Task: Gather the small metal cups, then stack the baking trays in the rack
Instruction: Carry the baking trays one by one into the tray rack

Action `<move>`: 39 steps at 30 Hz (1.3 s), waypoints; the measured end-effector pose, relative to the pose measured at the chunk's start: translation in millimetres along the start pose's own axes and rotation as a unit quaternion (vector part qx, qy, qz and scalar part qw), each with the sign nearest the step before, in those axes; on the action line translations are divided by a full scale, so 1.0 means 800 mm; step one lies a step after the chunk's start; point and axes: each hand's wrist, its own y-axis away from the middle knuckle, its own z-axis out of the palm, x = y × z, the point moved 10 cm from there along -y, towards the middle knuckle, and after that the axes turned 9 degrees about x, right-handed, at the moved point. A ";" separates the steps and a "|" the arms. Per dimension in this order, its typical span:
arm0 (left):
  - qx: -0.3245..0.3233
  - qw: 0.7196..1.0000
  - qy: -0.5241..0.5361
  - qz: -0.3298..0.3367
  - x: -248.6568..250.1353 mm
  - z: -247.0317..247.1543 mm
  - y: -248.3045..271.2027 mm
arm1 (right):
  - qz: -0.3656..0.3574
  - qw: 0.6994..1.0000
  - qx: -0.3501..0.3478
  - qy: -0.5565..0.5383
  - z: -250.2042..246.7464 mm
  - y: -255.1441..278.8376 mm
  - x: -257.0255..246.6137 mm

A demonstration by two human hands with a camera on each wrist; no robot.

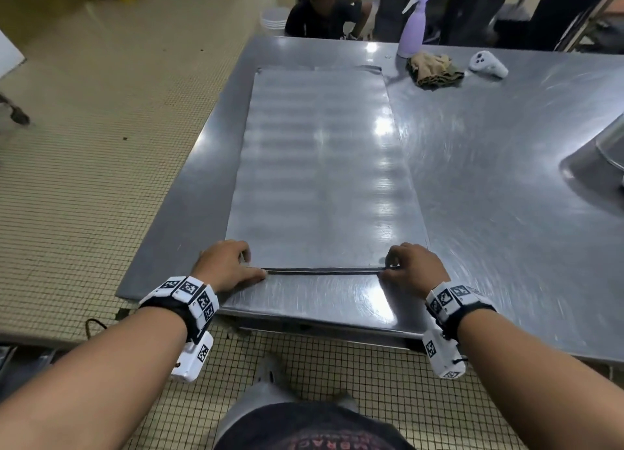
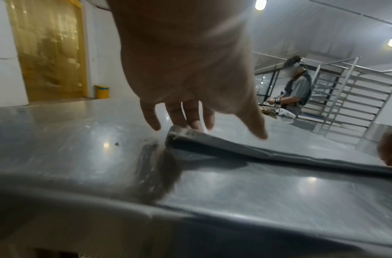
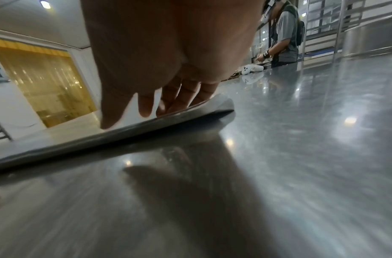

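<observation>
A large flat baking tray (image 1: 320,165) lies lengthwise on the steel table (image 1: 506,179), its near short edge close to the table's front. My left hand (image 1: 251,263) holds the near-left corner, fingers curled on top and thumb along the front edge. At the near-right corner my right hand (image 1: 391,263) grips the same way. In the left wrist view the tray (image 2: 278,151) corner stands slightly off the table with a shadow under it. The right wrist view shows my fingers (image 3: 186,94) lying on the tray (image 3: 146,122). No small metal cups are in view.
At the table's far side stand a lilac spray bottle (image 1: 413,24), a crumpled cloth (image 1: 434,69) and a white controller (image 1: 488,64). A metal vessel (image 1: 611,145) pokes in at the right edge. A person (image 2: 296,87) works beside a metal rack (image 2: 349,97) beyond the table.
</observation>
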 end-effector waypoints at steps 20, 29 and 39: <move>0.063 0.966 0.160 -0.192 -0.078 0.037 0.015 | 0.227 0.970 0.043 -0.071 0.005 0.017 0.115; 0.067 0.970 0.171 -0.160 -0.086 0.030 0.028 | 0.242 0.968 0.035 -0.055 0.014 0.063 0.099; 0.066 0.970 0.209 -0.105 -0.135 0.024 0.090 | 0.303 0.949 0.034 -0.077 0.047 0.179 0.054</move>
